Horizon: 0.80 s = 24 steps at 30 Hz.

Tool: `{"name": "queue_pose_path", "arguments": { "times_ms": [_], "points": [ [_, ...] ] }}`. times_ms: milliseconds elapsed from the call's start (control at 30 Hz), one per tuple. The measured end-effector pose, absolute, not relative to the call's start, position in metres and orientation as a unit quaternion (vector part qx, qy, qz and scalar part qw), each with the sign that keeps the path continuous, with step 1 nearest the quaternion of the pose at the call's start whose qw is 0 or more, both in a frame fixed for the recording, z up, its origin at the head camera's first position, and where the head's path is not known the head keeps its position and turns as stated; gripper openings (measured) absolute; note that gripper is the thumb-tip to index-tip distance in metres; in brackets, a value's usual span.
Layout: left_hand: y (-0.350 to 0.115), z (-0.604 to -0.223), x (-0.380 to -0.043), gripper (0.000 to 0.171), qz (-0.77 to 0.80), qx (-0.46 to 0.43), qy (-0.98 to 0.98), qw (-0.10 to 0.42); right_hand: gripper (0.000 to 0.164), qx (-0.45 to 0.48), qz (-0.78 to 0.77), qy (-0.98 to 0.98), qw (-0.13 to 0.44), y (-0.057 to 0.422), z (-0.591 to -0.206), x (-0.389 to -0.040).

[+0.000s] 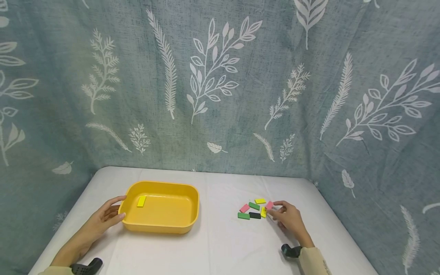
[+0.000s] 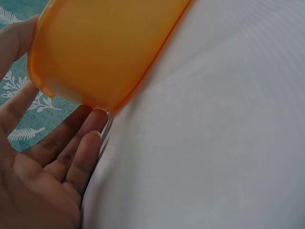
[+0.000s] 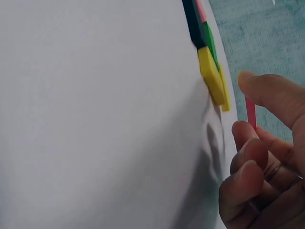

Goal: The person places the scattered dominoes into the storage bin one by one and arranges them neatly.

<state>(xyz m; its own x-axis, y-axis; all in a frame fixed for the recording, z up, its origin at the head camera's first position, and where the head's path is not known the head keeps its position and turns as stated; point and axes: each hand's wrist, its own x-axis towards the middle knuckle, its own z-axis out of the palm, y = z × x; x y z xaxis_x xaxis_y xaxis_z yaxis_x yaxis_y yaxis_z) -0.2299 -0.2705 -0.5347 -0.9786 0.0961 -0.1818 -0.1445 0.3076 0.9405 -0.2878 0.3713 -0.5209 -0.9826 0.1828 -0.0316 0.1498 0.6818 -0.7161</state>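
At the left end of a yellow plastic tray [image 1: 161, 229], my left hand [image 1: 103, 217] holds its rim, with thumb and index finger at the edge. Other fingers [image 2: 86, 152] lie against the outside of the wall in the left wrist view. One yellow block [image 1: 141, 201] lies inside the tray. My right hand [image 1: 287, 217] pinches a small pink block [image 1: 269, 205] between thumb and index finger. In the right wrist view that pink block [image 3: 250, 112] shows edge-on, with the remaining fingers curled below.
Beside the right hand lie a yellow block [image 1: 263, 212], another yellow block [image 1: 260, 201], a black block [image 1: 254, 215], a green block [image 1: 243, 215], a second green block [image 1: 254, 206] and a pink block [image 1: 244, 208]. A white cloth [image 1: 220, 244] covers the table; a leaf-patterned curtain [image 1: 220, 133] hangs behind.
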Motion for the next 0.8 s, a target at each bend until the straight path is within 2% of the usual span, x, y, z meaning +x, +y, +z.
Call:
{"name": "queue_pose_path", "arguments": {
  "times_ms": [800],
  "points": [
    [-0.270, -0.534, -0.229, 0.087, 0.586, -0.015, 0.804, 0.099, 0.051, 0.016, 0.425, -0.904, 0.033, 0.303, -0.496, -0.291]
  ]
}}
